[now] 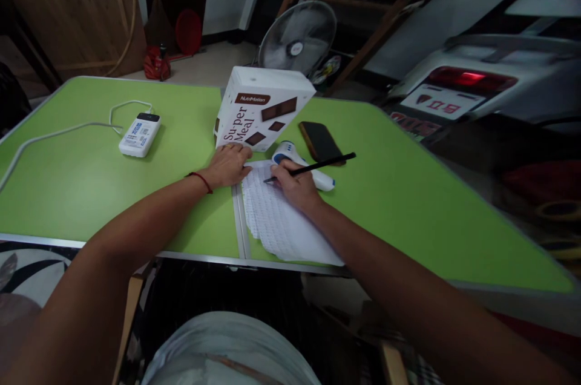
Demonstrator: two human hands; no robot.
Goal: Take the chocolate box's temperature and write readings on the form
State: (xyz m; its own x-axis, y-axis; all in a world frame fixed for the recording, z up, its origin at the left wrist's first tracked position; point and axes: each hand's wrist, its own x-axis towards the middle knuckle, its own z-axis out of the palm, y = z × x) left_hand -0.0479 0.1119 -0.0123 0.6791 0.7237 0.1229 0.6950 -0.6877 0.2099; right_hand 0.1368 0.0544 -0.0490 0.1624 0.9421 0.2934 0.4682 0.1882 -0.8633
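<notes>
My right hand (296,184) is closed around a long black pen (329,162), its tip on a sheet of paper (284,224) covered with rows of handwriting. My left hand (228,165) lies at the top left corner of the paper, fingers stretched out and thumb on the sheet's edge. Right behind that hand stands a white box (272,85) marked "Super Meal"; whether the fingers touch it I cannot tell. A white and blue infrared thermometer (324,181) lies just beyond my right hand, which partly hides it. Behind it is a dark phone (321,140) in a brown case.
The green folding table (186,215) has a seam down its middle. On its left part a white power bank (140,135) lies with a white cable attached. A fan (297,40) stands behind the table, and a white scooter (458,76) is parked at the right.
</notes>
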